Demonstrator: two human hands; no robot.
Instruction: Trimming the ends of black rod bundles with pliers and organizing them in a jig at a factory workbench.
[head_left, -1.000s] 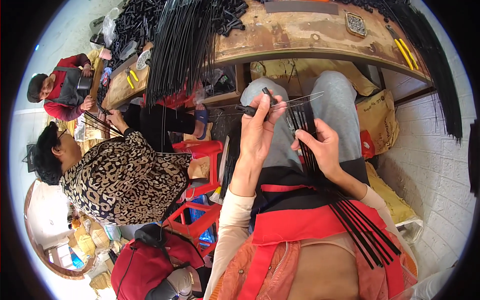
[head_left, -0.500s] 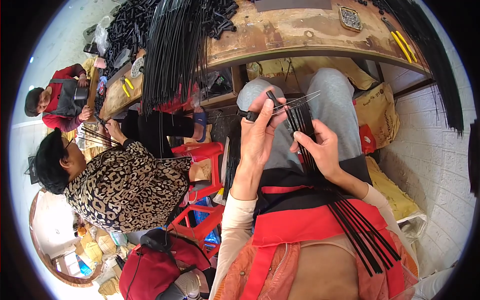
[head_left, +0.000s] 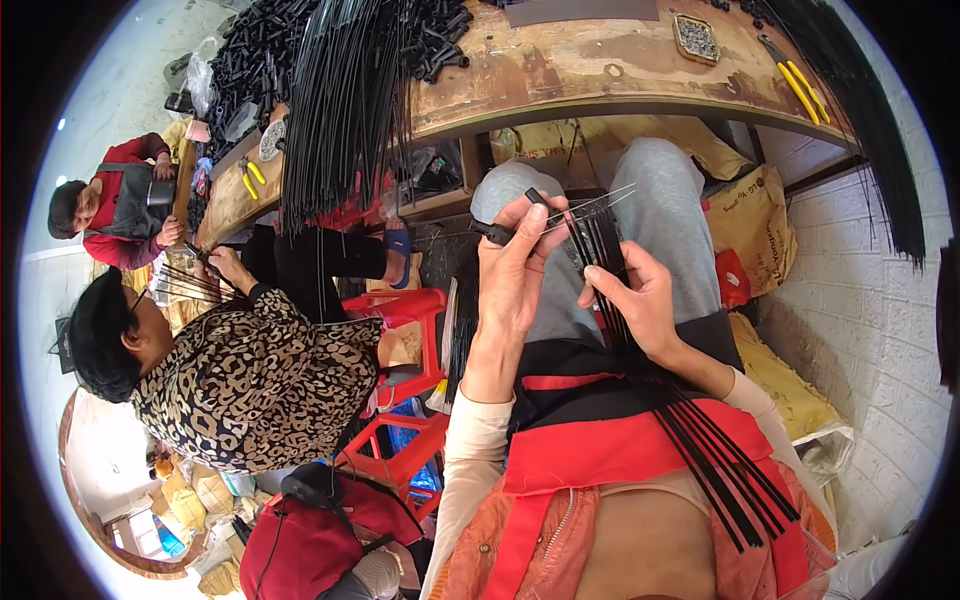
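Over my lap, my right hand (head_left: pixel 640 295) is closed round a fanned bundle of thin black rods (head_left: pixel 600 235), its thumb pressed on top. The bundle's other ends (head_left: pixel 715 465) spread down across my red and black apron. At the bundle's upper left, my left hand (head_left: pixel 512 265) is closed on a black plastic piece (head_left: pixel 492 233) that sticks out past its fingers. A short black tube end (head_left: pixel 537 196) shows above its fingertips. Thin silvery wires (head_left: pixel 615 194) run from those fingers across the upper rod ends. How wires and rods join is too small to tell.
Ahead stands a worn wooden bench (head_left: pixel 560 85) with hanging black rods (head_left: pixel 345 120), a heap of black plastic parts (head_left: pixel 250 65), a small tray (head_left: pixel 696 38) and yellow-handled pliers (head_left: pixel 800 92). Two people work at left, near red stools (head_left: pixel 410 345). A white brick wall (head_left: pixel 850 320) is at right.
My left hand has shifted slightly, and the tube end at its fingertips sits a little lower. My right hand keeps its hold. The nearer person's hands have moved slightly.
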